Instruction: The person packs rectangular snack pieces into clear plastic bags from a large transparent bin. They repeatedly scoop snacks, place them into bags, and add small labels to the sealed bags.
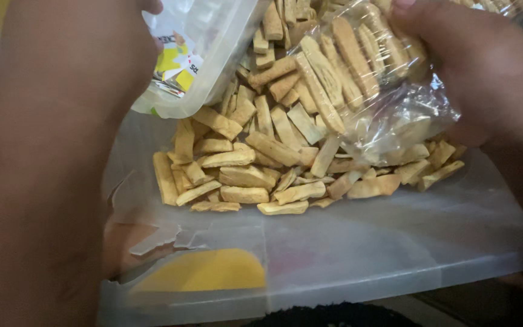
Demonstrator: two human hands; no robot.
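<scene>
Two hands at work: left hand [62, 79] tilts a clear plastic tub [213, 54], right hand [485, 72] grips a crinkled clear bag [388, 115], golden biscuit sticks [261, 157] mid-transfer; steady tipping seems needed next.

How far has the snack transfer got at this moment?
Done: many snack sticks already lie piled in the big translucent bag. In hand: the left hand tilts a clear plastic container over the pile, while the right hand grips a small clear bag with sticks inside. Left: those sticks; whether the container has any left cannot be seen.
</scene>
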